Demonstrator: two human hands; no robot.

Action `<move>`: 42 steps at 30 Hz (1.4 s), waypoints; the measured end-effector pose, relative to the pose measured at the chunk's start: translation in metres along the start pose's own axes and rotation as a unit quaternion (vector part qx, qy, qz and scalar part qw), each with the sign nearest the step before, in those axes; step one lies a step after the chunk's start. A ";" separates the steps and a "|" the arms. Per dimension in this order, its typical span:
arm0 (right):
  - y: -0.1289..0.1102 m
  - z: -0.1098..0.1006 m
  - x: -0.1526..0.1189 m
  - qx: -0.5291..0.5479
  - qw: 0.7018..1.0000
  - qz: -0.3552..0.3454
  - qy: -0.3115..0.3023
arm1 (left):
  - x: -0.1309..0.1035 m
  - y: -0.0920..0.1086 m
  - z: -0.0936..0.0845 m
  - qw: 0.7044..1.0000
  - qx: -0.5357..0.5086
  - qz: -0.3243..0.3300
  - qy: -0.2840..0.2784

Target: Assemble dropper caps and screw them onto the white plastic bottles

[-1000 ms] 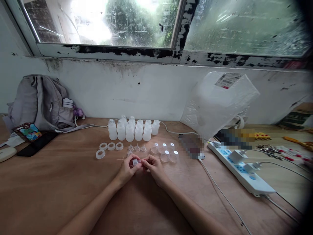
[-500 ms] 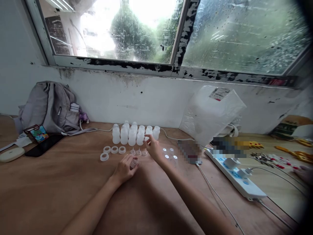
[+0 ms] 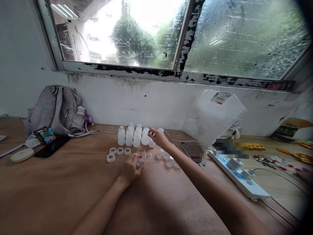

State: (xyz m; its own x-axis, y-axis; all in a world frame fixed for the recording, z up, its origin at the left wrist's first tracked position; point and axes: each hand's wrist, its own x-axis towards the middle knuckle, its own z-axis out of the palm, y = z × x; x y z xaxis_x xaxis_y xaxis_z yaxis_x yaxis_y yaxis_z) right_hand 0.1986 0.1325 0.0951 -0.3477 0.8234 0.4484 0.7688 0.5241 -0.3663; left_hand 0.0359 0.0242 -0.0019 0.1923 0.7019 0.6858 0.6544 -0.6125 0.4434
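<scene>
My left hand (image 3: 132, 168) rests low over the table, its fingers closed around a small clear silicone nipple (image 3: 139, 161), partly hidden by the fingers. My right hand (image 3: 158, 138) reaches to the row of bottles, with thumb and fingertips closed at the neck of a frosted feeding bottle (image 3: 145, 137). That bottle's base looks slightly raised. Several more frosted bottles (image 3: 121, 135) stand to its left, and others are partly behind my right hand. Between my hands lie more clear nipples (image 3: 149, 155). White collar rings (image 3: 120, 150) lie to the left.
Clear domed caps (image 3: 169, 162) lie beneath my right forearm. A phone (image 3: 192, 151) and a white power strip (image 3: 241, 176) with plugs are to the right. A grey backpack (image 3: 57, 107) and a black phone (image 3: 51, 146) are at left. Someone's hand (image 3: 306, 174) shows at far right.
The view has shifted slightly, moving the scene to the right. My right hand has risen a little toward the bottle's neck. My left hand keeps hold of the nipple.
</scene>
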 end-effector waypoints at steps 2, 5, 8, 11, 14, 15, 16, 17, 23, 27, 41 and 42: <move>-0.004 -0.015 -0.012 0.000 0.999 -0.031 0.036 | 0.000 0.000 0.001 1.000 -0.021 -0.020 -0.002; -0.009 -0.024 -0.038 0.033 0.995 -0.069 0.065 | 0.000 0.000 0.003 0.997 -0.048 -0.061 0.003; -0.010 -0.014 -0.069 0.065 0.994 -0.070 0.046 | 0.000 0.000 0.005 0.993 -0.064 -0.098 0.014; -0.007 0.003 -0.092 0.082 0.993 -0.077 0.034 | 0.001 -0.001 0.006 0.989 -0.076 -0.123 0.021; -0.004 0.016 -0.104 0.121 0.989 -0.068 0.047 | 0.001 -0.002 0.005 0.985 -0.086 -0.146 0.026; -0.003 0.020 -0.105 0.142 0.986 -0.060 0.059 | 0.001 -0.002 0.006 0.984 -0.090 -0.152 0.027; -0.003 0.023 -0.107 0.165 0.982 -0.051 0.070 | 0.001 -0.002 0.006 0.982 -0.096 -0.159 0.028; -0.002 0.026 -0.108 0.187 0.978 -0.039 0.079 | 0.001 -0.003 0.007 0.980 -0.106 -0.167 0.030; 0.006 0.050 -0.123 0.283 0.957 0.057 -0.001 | 0.002 -0.003 0.013 0.928 -0.279 -0.246 0.035; 0.009 0.047 -0.129 0.252 0.965 0.073 -0.015 | 0.005 0.000 0.014 0.879 -0.371 -0.294 0.054; 0.007 0.031 -0.132 0.073 0.996 -0.040 0.039 | 0.007 0.003 0.012 0.741 -0.519 -0.416 0.089; 0.006 0.031 -0.133 0.074 0.996 -0.042 0.040 | 0.007 0.004 0.012 0.750 -0.510 -0.412 0.084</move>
State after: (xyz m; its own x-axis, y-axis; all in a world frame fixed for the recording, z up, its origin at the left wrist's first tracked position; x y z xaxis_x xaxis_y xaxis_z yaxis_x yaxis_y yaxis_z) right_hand 0.2332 0.0331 0.0084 -0.3595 0.7586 0.5434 0.6495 0.6216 -0.4379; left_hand 0.0483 0.0309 -0.0027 -0.1216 0.9918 -0.0390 -0.4164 -0.0153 0.9091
